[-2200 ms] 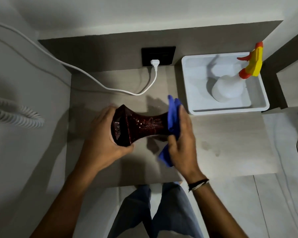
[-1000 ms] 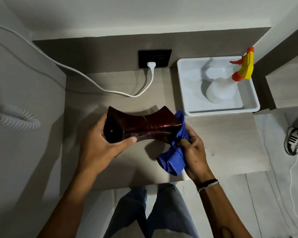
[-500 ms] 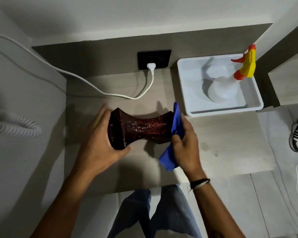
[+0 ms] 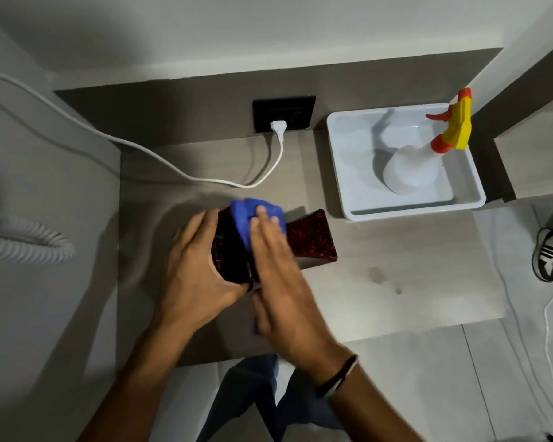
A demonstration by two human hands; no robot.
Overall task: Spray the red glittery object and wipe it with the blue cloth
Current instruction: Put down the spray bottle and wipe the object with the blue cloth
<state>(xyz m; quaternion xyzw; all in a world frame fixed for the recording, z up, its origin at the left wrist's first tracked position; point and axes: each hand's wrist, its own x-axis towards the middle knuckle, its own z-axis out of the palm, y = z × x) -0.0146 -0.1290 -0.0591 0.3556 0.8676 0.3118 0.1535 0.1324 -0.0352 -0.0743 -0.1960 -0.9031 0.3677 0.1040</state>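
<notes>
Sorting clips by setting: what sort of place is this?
Probably a home room: a built-in wood-grain desk with a black wall socket, a pale tiled floor and a striped sneaker.

1. Our left hand [image 4: 201, 269] grips the left end of the red glittery object [image 4: 313, 240], fingers wrapped over the far side and thumb curled at the near edge.
2. Our right hand [image 4: 275, 256] lies flat with fingers straight and together, pressing the blue cloth [image 4: 246, 215] onto the object. It is motion-blurred.
3. The hands sit side by side, touching.
4. Our left forearm [image 4: 134, 378] and right forearm [image 4: 374, 409] come up from the bottom edge and converge.
5. There is a black band [image 4: 339, 374] on the right wrist.
</notes>
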